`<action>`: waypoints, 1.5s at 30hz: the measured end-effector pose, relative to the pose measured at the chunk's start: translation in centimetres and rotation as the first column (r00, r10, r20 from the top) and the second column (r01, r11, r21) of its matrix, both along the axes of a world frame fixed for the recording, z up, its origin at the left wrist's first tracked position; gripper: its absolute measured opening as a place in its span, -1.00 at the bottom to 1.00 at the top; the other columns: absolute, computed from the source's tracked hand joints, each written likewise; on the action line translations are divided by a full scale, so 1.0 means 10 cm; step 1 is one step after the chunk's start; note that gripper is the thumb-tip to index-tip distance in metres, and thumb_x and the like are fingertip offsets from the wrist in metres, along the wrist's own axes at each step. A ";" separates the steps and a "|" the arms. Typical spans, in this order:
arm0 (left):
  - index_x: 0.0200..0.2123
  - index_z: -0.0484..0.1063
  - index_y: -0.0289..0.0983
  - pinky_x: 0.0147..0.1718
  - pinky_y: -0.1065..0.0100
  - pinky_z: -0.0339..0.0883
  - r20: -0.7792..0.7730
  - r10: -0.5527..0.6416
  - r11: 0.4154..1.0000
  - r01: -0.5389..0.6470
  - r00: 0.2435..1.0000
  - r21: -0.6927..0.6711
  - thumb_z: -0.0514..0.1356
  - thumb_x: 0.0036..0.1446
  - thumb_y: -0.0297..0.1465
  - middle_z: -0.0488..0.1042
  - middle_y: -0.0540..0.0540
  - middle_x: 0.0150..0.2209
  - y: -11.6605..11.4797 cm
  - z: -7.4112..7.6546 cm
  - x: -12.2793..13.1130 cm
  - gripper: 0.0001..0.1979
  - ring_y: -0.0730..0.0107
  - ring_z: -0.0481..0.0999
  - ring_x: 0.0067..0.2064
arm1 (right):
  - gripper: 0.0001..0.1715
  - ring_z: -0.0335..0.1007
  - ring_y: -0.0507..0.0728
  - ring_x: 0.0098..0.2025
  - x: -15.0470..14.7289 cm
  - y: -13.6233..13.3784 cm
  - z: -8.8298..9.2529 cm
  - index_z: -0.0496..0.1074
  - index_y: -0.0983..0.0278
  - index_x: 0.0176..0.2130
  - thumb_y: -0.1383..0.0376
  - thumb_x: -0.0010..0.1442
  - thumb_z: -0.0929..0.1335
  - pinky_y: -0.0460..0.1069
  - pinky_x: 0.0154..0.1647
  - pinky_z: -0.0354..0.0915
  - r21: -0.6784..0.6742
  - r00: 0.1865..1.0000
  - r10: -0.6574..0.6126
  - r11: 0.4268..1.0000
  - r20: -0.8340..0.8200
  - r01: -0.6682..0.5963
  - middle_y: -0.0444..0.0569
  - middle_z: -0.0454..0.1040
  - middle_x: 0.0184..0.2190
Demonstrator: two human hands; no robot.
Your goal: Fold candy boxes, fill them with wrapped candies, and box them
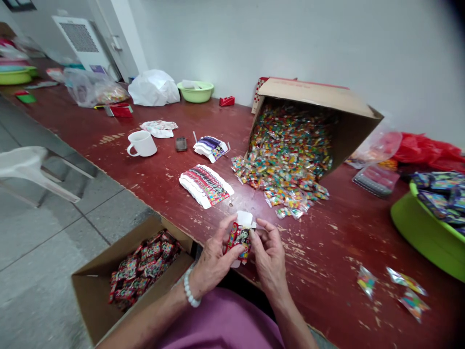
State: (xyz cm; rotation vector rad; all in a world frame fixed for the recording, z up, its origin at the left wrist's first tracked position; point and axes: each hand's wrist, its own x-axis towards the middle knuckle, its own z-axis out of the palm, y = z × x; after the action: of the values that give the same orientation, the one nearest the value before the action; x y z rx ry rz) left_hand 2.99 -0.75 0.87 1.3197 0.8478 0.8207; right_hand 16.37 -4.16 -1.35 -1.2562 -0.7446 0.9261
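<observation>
Between my two hands is a small red printed candy box (241,236) with its white end flaps standing out. My left hand (217,252) grips its left side, thumb across the front. On the other side my right hand (268,249) pinches the box's edge near the top flap. Beyond them lies a fanned stack of flat red cartons (207,185), with a smaller purple stack (211,147) behind it. Wrapped candies (286,160) spill onto the table from a large cardboard box (358,131) tipped on its side.
An open carton (94,291) of filled red boxes stands below the table edge at left. A white mug (142,144) is on the red table (327,242). At right are a green basin (417,228) of dark packets and several loose candy packets (366,281). A white stool (32,167) stands left.
</observation>
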 end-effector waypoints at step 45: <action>-0.17 0.42 -0.27 -0.31 0.43 0.34 0.044 -0.021 0.989 0.028 0.999 -0.149 0.27 0.13 -0.27 0.49 0.00 -0.37 0.14 0.00 -0.03 -0.75 0.43 0.45 -0.34 | -0.66 0.36 0.03 -0.41 0.13 0.01 0.04 0.43 0.24 -0.32 0.11 0.02 0.52 -0.09 -0.36 0.31 -0.039 0.981 0.127 0.990 -0.146 -0.134 -0.14 0.47 -0.43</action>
State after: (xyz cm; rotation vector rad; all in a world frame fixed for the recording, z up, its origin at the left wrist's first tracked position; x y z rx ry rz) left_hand 2.72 0.61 0.82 1.1754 0.8416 0.7487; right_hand 17.68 -4.03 -0.99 -1.1800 -0.7006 1.1350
